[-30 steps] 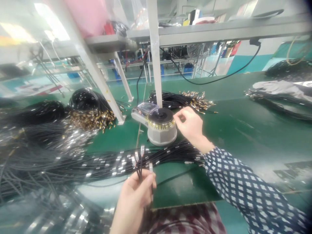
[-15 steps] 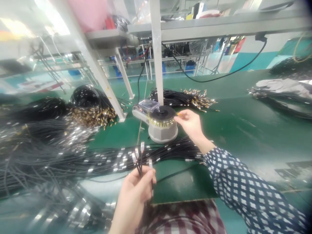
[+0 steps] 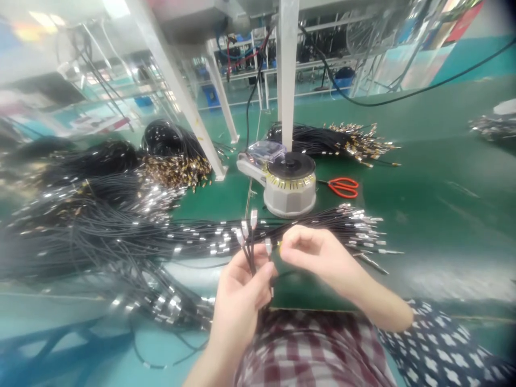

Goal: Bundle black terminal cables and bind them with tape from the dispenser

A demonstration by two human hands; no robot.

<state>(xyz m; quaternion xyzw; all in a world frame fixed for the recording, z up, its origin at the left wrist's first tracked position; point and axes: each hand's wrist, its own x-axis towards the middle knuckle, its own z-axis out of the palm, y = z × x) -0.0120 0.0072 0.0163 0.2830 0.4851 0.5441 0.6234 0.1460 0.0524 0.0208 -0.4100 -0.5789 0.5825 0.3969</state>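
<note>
My left hand (image 3: 245, 285) is closed around several black cables (image 3: 250, 257), whose silvery flat connectors (image 3: 253, 219) point upward. One connector (image 3: 268, 246) stands apart on the right, by my thumb. Close beside it, my right hand (image 3: 312, 250) pinches a small piece of yellow tape (image 3: 280, 246); most of the piece is hidden by the fingers. Behind both hands stands a round white tape dispenser (image 3: 289, 196) with a black disc on top and yellow strips around its rim.
Red-handled scissors (image 3: 343, 187) lie right of the dispenser. A long bundle of black cables (image 3: 193, 236) crosses the green table (image 3: 423, 209). More cable bundles lie at the left (image 3: 108, 158) and at the back (image 3: 322, 141). White shelf posts (image 3: 287, 80) rise behind.
My right hand has come from the dispenser's rim back beside my left hand, with the yellow tape in its fingers. The scissors now show. The view has shifted.
</note>
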